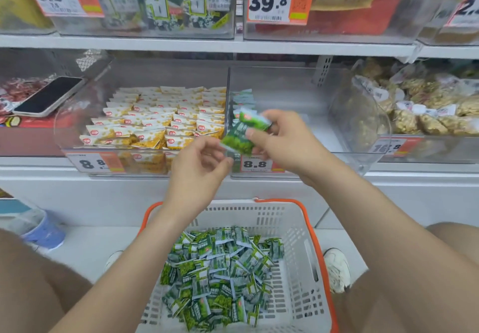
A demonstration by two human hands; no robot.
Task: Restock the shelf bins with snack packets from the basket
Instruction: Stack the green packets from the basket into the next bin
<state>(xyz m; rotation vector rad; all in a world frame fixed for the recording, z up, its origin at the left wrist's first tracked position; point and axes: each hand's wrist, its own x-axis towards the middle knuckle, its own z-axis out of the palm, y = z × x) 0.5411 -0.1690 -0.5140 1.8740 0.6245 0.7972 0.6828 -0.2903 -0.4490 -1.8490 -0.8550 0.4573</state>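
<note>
A white basket with orange handles sits on the floor between my knees, holding several green snack packets. My right hand pinches two green packets in front of a clear shelf bin. That bin has a few green packets stacked at its left wall and is otherwise mostly bare. My left hand hovers just below and left of the held packets, fingers loosely curled, holding nothing.
Left of it, a clear bin is packed with yellow-white packets. A black phone lies on the bin further left. Nut bags fill the bin at right. Upper shelf bins carry price tags. A blue cup stands on the floor.
</note>
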